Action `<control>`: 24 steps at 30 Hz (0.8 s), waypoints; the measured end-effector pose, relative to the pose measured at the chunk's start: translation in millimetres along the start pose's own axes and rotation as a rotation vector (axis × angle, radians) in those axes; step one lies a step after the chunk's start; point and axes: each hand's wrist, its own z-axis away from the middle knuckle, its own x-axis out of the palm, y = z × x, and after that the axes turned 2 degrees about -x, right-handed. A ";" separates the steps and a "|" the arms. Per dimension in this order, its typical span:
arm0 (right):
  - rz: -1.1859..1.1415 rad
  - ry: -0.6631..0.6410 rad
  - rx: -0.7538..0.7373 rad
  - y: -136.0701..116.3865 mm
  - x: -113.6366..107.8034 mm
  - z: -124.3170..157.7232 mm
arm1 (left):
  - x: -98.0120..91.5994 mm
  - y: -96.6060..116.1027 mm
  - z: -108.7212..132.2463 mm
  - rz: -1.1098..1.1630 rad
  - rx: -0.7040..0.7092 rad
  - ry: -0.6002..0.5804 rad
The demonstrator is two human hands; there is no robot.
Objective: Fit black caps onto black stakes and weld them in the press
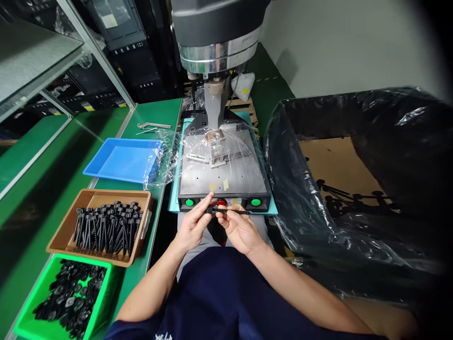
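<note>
Just in front of the machine's base, my left hand (194,222) and my right hand (242,231) meet on a slim black ribbed rod (244,212). The rod lies roughly level. Left thumb and fingers pinch its left end, while the right thumb and fingers grip along its shaft. Fingers hide part of the rod. Behind them stands a press-like machine (215,47) with a metal plate (201,182) and a small metal fixture (217,146) under its head. Two green buttons (255,202) and a red button (221,202) line its front.
On the green bench at left stand a blue tray (127,163), a brown tray (60,238) of black ribbed rods with heads, and a green bin (109,283) of small black round parts. A wrench (155,126) lies behind. At right, a black-lined box (300,222) holds black pieces.
</note>
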 end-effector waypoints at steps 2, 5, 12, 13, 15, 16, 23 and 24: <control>-0.046 0.008 0.022 6.9 -3.0 -1.4 | 4.5 -4.4 0.2 -0.094 0.094 0.042; -0.107 0.002 0.132 14.5 -10.1 -7.1 | 3.2 -11.4 -4.2 -0.266 0.228 0.114; 0.395 0.152 -0.138 -1.1 -27.9 -29.7 | -32.0 -29.7 -20.8 -0.595 0.236 0.120; 0.534 0.108 -0.186 -3.0 -26.6 -32.1 | -33.7 -32.4 -22.9 -0.616 0.240 0.094; 0.730 -0.044 -0.186 -3.6 -19.7 -36.9 | -33.1 -37.1 -28.3 -0.638 0.265 0.020; 0.766 -0.112 -0.166 -2.3 -14.7 -39.6 | -31.8 -38.9 -31.8 -0.640 0.279 -0.011; 0.578 -0.203 -0.025 10.1 10.7 -77.3 | -34.5 -42.1 -61.8 -0.500 0.181 -0.020; 0.554 -0.204 0.008 9.6 11.0 -86.1 | -35.9 -43.1 -65.4 -0.430 0.133 0.006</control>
